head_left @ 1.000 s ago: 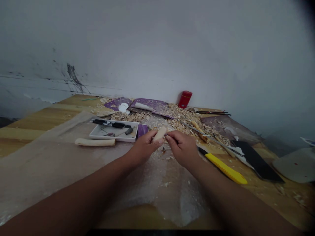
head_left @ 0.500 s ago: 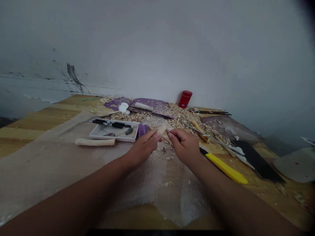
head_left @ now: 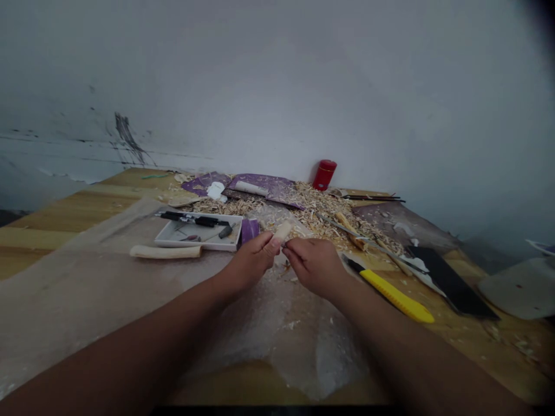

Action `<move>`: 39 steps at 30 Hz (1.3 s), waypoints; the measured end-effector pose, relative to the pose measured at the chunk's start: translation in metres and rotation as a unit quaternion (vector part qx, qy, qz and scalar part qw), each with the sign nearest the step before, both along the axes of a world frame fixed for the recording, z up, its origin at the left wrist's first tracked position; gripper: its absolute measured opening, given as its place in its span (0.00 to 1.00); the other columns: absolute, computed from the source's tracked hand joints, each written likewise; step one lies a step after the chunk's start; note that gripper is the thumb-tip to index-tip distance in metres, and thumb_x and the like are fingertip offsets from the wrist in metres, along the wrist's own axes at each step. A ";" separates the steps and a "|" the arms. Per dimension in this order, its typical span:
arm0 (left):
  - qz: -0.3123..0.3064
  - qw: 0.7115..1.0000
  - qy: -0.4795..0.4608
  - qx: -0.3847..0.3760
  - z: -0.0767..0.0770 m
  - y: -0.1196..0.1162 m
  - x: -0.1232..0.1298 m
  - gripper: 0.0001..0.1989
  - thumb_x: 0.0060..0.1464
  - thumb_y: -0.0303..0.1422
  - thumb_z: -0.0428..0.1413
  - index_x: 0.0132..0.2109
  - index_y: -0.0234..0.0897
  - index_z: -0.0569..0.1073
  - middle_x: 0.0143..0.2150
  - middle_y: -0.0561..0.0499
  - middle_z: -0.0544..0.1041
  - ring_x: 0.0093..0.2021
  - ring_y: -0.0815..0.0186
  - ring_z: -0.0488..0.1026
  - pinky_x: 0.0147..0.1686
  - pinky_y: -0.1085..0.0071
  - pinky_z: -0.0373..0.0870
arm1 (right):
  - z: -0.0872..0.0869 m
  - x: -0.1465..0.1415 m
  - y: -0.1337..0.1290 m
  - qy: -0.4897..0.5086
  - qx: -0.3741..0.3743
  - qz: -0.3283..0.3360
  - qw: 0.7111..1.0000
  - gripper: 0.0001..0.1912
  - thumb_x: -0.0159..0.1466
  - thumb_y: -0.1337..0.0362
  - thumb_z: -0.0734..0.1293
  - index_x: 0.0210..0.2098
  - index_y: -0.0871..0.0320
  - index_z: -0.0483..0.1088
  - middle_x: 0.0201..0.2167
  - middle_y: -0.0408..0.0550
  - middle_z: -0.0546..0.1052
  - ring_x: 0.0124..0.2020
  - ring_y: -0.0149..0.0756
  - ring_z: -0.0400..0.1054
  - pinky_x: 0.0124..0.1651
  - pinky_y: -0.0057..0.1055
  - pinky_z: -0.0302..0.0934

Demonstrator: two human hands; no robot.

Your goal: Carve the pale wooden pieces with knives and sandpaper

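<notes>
My left hand (head_left: pixel 255 259) is closed around a short pale piece of wood (head_left: pixel 283 231), whose light end sticks up past the thumb. Beside it, my right hand (head_left: pixel 313 261) pinches something small against the lower part of the wood; it looks like a small piece of purple-backed sandpaper, mostly hidden by the fingers. Both hands are just above a plastic sheet (head_left: pixel 260 323) strewn with shavings. Left of them lies a smooth, slightly curved wooden handle (head_left: pixel 165 252), in front of a white box lid (head_left: pixel 199 242) holding black pens and small tool bits.
A yellow utility knife (head_left: pixel 396 294) lies by my right forearm. Wood shavings (head_left: pixel 329 205) pile up at the back near a red tin (head_left: pixel 324 175) and purple sheets (head_left: pixel 264 182). To the right are a long thin metal file (head_left: pixel 368 240) and a dark flat slab (head_left: pixel 453 283).
My right hand has shifted left and slightly down, closer to my left hand, and now covers the small purple piece. The left hand keeps its hold on the wood.
</notes>
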State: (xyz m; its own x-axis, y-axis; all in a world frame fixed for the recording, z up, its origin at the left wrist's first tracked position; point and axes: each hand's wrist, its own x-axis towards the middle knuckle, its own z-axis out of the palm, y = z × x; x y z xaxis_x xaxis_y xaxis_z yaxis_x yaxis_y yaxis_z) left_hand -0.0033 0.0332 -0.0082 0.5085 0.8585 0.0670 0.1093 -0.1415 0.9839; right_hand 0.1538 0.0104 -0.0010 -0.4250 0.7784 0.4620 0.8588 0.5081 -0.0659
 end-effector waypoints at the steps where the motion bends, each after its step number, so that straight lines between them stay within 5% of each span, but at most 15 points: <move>1: 0.001 1.000 0.000 0.001 0.000 0.000 0.000 0.15 0.54 0.44 0.41 0.30 0.36 0.58 0.17 0.60 0.51 0.17 0.76 0.48 0.17 0.78 0.46 | -0.001 0.000 0.000 0.000 0.001 -0.005 1.000 0.15 0.62 0.60 0.53 0.27 0.58 0.66 0.18 0.43 0.67 0.21 0.30 0.61 0.26 0.26 0.47; 10: 0.008 1.000 -0.007 0.005 0.000 -0.002 0.002 0.16 0.53 0.45 0.42 0.29 0.36 0.59 0.17 0.61 0.52 0.16 0.77 0.48 0.17 0.78 0.45 | -0.002 0.003 0.000 0.156 0.039 -0.028 0.987 0.12 0.61 0.61 0.56 0.30 0.58 0.67 0.23 0.44 0.71 0.25 0.30 0.64 0.28 0.25 0.51; 24: 0.008 0.999 0.030 0.022 0.003 -0.003 0.001 0.16 0.53 0.45 0.42 0.29 0.36 0.59 0.17 0.61 0.54 0.16 0.76 0.49 0.18 0.77 0.46 | -0.001 0.002 0.003 0.195 -0.010 -0.038 0.980 0.09 0.60 0.64 0.58 0.28 0.57 0.67 0.21 0.41 0.70 0.23 0.28 0.62 0.27 0.25 0.50; 39: 0.021 0.999 0.026 0.015 0.003 -0.002 0.001 0.16 0.53 0.46 0.42 0.29 0.37 0.58 0.17 0.61 0.52 0.16 0.76 0.49 0.17 0.77 0.46 | 0.002 -0.001 -0.002 0.022 0.001 -0.002 1.000 0.14 0.62 0.61 0.53 0.26 0.58 0.66 0.17 0.43 0.67 0.21 0.29 0.60 0.26 0.26 0.47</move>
